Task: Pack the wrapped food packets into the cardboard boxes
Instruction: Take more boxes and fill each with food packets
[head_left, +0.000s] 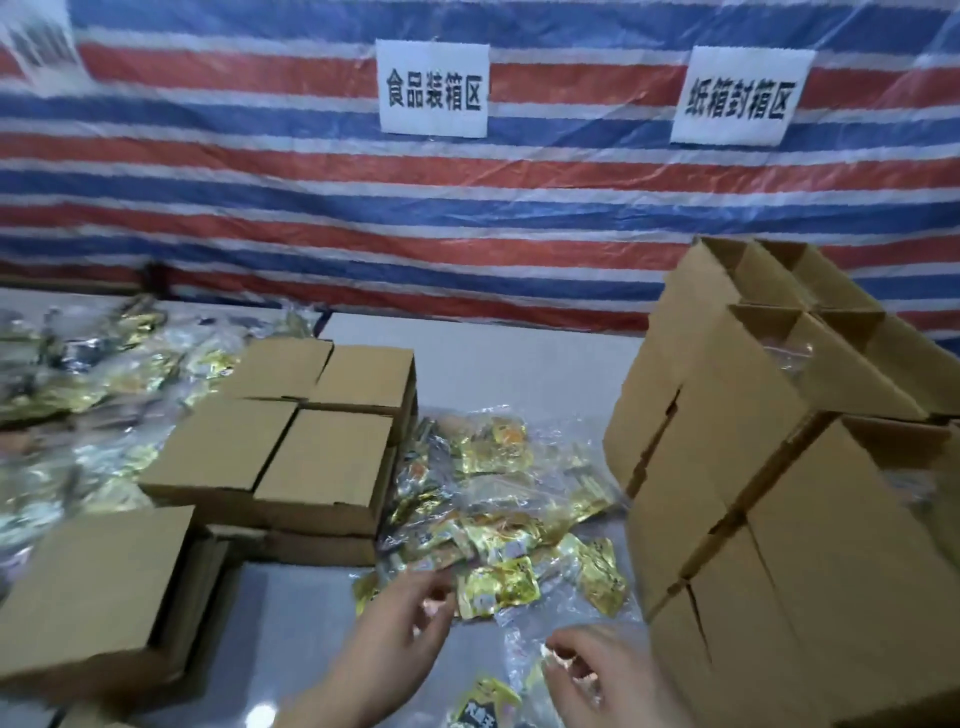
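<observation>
At the far left of the bench (498, 358) a blurred heap of gold and silver packets (78, 395) spreads back toward the striped tarp (260, 197). In front of it a closed cardboard box (93, 587) sits at the near left edge, and just right of that four closed boxes (291, 426) stand packed together in a square block, tops flat and facing up, on top of more cardboard beneath. Right of the block lies the loose pile of wrapped food packets (498, 519), yellow-gold pouches in clear film, lying flat at mixed angles with no common long axis; the pile touches the block's right side and reaches down to the hands. The left hand (410, 618) hovers over the pile's near edge, fingers loosely curled, tips at a gold packet (498, 587); whether it grips that one cannot be told. A single packet (483, 701) with dark print lies between the wrists at the bottom edge. The right hand (592, 670) pinches a piece of clear wrapping (524, 649) between thumb and fingertips. At the right rises a tall stack of open boxes (779, 467), leaning in the wide view, flaps up, walling off that side of the pile. Two white signs (434, 88) hang on the tarp above.
</observation>
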